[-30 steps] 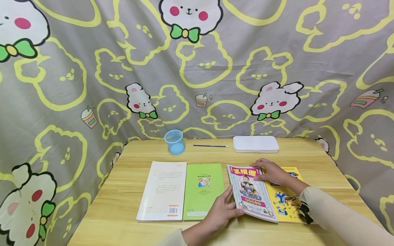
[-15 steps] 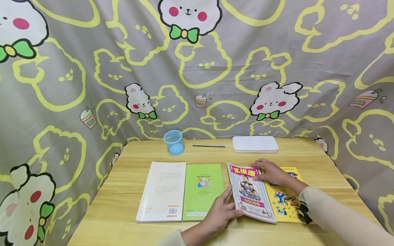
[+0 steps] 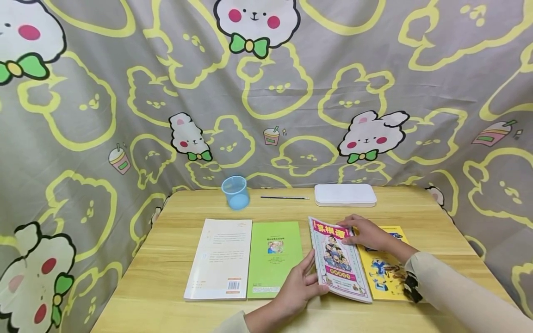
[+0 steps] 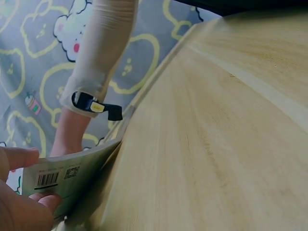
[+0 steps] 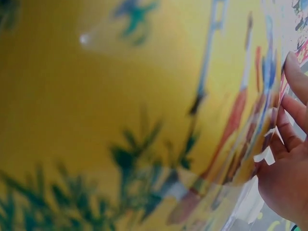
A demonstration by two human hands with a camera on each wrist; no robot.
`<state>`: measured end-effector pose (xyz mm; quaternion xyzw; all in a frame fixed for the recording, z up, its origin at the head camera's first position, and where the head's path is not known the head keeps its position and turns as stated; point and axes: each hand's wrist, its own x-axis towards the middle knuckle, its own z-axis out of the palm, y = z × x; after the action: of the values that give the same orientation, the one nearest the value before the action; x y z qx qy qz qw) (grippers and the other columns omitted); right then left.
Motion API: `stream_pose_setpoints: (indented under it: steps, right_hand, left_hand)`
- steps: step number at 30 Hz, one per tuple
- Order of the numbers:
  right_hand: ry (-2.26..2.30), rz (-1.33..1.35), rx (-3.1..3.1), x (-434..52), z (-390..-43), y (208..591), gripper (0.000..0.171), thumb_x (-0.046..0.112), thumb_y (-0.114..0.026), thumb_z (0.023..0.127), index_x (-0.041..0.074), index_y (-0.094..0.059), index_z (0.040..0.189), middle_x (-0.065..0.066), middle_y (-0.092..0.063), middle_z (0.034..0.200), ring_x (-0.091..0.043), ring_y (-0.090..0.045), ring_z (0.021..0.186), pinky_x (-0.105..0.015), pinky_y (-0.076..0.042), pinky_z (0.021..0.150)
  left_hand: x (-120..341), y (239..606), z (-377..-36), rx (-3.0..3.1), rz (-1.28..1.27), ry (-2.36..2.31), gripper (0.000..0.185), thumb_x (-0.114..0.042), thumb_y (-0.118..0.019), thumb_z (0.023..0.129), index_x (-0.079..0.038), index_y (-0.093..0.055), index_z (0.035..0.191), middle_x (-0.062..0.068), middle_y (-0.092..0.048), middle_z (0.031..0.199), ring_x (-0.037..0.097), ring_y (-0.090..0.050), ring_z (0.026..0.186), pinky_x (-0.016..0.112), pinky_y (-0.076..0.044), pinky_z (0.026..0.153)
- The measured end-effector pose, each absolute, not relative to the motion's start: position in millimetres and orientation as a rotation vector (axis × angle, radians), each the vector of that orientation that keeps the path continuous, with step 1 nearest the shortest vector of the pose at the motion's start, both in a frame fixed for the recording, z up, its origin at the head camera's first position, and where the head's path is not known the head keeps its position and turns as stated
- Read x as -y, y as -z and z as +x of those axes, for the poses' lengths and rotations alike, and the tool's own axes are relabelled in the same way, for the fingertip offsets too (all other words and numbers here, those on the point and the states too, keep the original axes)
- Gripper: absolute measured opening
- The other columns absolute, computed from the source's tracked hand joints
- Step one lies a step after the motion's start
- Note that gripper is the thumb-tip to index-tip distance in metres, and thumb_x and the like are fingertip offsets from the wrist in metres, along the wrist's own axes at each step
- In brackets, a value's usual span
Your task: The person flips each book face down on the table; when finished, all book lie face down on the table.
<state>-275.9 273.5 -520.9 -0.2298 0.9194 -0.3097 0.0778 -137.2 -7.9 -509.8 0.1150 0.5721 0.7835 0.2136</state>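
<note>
A comic-style book with a pink-and-white cover (image 3: pixel 338 263) is held tilted between both hands in the head view. My left hand (image 3: pixel 293 289) pinches its lower left edge, thumb on the front and fingers behind. The left wrist view shows its pale back cover with a barcode (image 4: pixel 48 179) and the left fingertips (image 4: pixel 47 201) against it. My right hand (image 3: pixel 366 233) grips the upper right corner, thumb over the cover. Under the right forearm lies a yellow illustrated book (image 3: pixel 381 277), partly covered by the pink one; its cover fills the right wrist view.
To the left, a green book (image 3: pixel 276 273) and a white book (image 3: pixel 220 263) lie side by side on the wooden table (image 3: pixel 145 277). Along the back are a blue cup (image 3: pixel 238 196), a dark pencil (image 3: pixel 285 197) and a white case (image 3: pixel 345 195). A patterned curtain hangs behind.
The pink-and-white book has turned slightly, its top left corner rising and its lower right corner shifting a little left. Both hands stay almost where they were.
</note>
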Motion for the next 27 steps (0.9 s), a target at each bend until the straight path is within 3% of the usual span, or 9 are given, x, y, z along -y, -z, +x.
stream_pose_setpoints:
  steps: [27]
  right_hand:
    - [0.921,-0.730,-2.683,-275.6,-278.4,510.1,0.064,0.040,-0.074,0.095,0.004,-0.058,0.145,-0.010,-0.061,0.128,-0.018,-0.059,0.102,-0.036,-0.051,0.087]
  left_hand:
    - [6.4,504.8,-137.3,-1.557,0.466,-2.167,0.099,0.018,-0.066,0.086,-0.003,-0.010,0.164,0.022,-0.012,0.170,0.040,-0.050,0.139,0.031,-0.052,0.102]
